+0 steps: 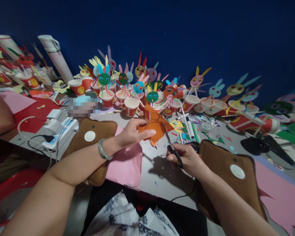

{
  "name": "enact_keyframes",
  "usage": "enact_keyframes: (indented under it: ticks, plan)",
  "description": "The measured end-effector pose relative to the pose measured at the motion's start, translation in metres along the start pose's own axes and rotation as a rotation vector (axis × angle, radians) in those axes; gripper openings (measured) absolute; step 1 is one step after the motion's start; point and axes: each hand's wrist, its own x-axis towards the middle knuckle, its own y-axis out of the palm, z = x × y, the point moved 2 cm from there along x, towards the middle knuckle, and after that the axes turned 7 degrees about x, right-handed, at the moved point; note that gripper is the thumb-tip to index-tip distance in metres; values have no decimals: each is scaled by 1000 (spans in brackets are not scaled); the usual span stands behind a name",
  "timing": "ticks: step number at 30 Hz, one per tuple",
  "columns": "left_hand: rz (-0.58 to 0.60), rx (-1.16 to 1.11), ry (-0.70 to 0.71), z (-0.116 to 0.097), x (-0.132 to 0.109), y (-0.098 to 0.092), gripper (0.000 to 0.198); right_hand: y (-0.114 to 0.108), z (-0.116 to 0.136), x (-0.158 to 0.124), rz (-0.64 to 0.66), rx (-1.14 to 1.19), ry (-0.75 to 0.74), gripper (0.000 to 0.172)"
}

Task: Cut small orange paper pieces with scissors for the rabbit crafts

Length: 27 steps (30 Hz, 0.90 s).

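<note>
Over the table (157,178), your left hand (132,132) pinches the orange paper (154,128); your right hand (186,160) grips the scissors (171,146) (blades at its edge). Better to hold the sheet taut while cutting.

No text, number or brand can be read; the red cups (76,88) each carry a yellow emblem (81,90), too small to make out as words or a sign; a patch (84,107) on the tabletop (157,180) is blurred, and what stands there cannot be told.
</note>
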Motion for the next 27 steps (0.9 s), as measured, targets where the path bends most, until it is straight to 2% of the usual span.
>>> enact_keyframes:
  ticks: [14,27]
  plan:
    - [27,78,-23,5,-1,-2,29,-1,-7,1,27,9,-32,37]
    - [35,111,-9,5,0,-3,29,0,-1,1,26,-10,10,40]
